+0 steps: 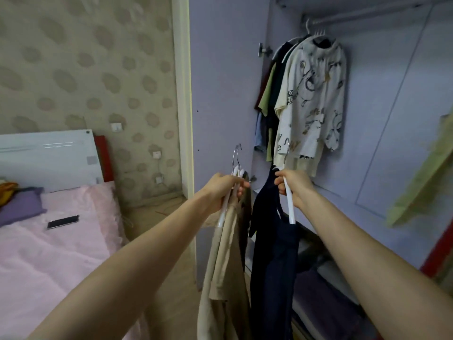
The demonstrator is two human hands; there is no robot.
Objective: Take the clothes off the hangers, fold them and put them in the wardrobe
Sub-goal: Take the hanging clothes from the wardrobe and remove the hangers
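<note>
The left hand's fingers are curled round the necks of white hangers, more than one by the look of the bunched tops, from which a beige garment hangs straight down. The right hand's fingers are closed round the arm of another white hanger, its metal hook standing above the fist, and a dark navy garment drapes from it, close beside the beige one without clearly touching it. Both the left hand and the right hand are raised in front of the open wardrobe, below the rail near its top edge where a printed cream shirt and darker clothes hang. The step in hand appears to be carrying hung clothes away for unhanging. To do it well, the person would likely keep the two loads apart so the hooks do not snag cloth, hold the hangers level so nothing slides off, and lay them flat on the pink bed at the left, short of the phone lying there.
</note>
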